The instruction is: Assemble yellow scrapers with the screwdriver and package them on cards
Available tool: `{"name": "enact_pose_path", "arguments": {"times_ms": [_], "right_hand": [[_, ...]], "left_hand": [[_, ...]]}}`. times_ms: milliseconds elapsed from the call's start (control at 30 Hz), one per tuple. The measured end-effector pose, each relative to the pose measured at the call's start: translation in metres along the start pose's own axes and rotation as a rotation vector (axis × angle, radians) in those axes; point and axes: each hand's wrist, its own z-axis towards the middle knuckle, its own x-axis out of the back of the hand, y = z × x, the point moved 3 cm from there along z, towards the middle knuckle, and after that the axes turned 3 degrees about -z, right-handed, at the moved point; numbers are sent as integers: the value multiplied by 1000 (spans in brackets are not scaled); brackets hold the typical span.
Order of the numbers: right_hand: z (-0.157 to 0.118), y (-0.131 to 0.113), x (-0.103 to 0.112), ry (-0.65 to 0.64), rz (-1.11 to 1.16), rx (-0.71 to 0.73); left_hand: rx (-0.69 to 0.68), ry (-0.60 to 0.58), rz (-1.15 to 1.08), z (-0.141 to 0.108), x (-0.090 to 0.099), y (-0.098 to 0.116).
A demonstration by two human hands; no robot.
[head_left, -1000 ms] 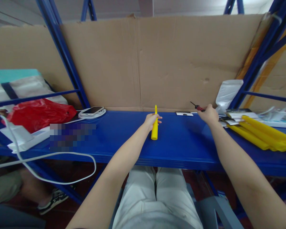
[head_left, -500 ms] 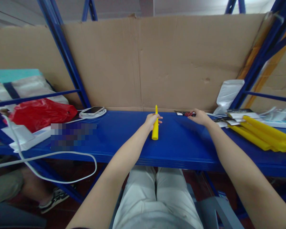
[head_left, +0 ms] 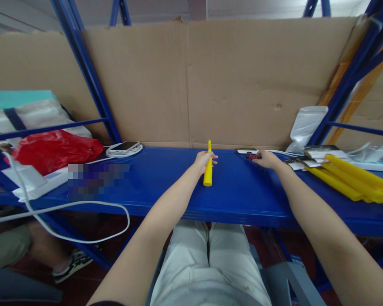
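Observation:
My left hand, at the middle of the table, is closed round a yellow tapered tube. The tube's wide end faces me and its thin tip points to the back. My right hand, farther right, is closed on a small red-and-black tool whose kind I cannot make out. Just behind the tool, a flat black-and-white card lies at the table's back edge. Whether the tool touches the card cannot be told.
More yellow tubes lie at the right, beside black-and-white packets. A white pouch leans on the blue frame. On the left are a phone, a coiled white cable, a red bag and a power strip. Cardboard backs the table.
My right hand has shifted slightly, lower and to the right, and the red-and-black tool has drawn back, showing more of the card. My left hand and its yellow tube stay put.

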Motion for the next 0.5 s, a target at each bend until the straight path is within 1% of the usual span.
{"name": "enact_pose_path", "arguments": {"times_ms": [200, 500], "right_hand": [[0, 5, -2, -31, -14, -39], [-2, 1, -2, -25, 35, -57]], "left_hand": [[-1, 13, 2, 0, 0, 0], [1, 2, -7, -3, -1, 2]]}}
